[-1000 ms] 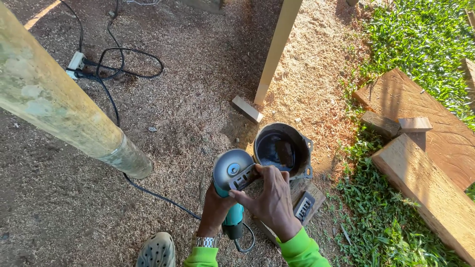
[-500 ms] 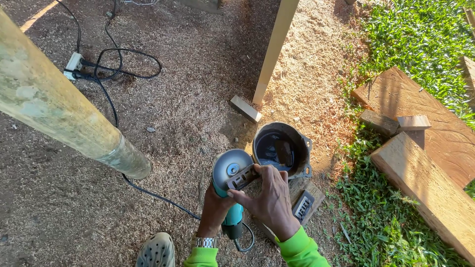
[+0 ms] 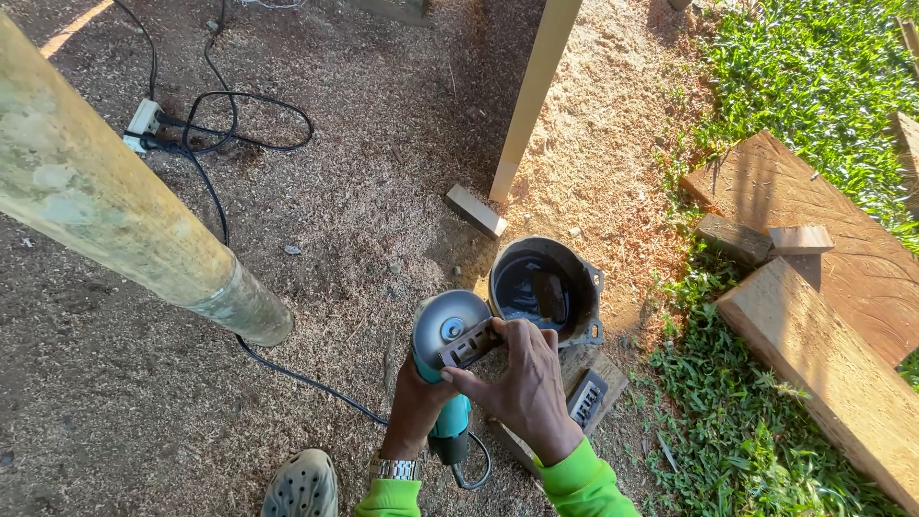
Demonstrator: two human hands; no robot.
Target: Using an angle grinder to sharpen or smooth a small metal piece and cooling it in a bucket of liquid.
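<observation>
Left hand (image 3: 414, 402): I kept my fingers clenched round the teal grinder (image 3: 448, 383) body.
Right hand (image 3: 522, 383): gripped the wrench (image 3: 469, 345) on the disc (image 3: 448, 324).
Change: none; bucket (image 3: 546, 287) stayed beyond my fingertips.

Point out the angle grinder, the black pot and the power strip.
angle grinder (image 3: 448, 325): head view, on its round disc guard.
black pot (image 3: 546, 287): head view, on its dark inside.
power strip (image 3: 144, 119): head view, on its white body.
</observation>
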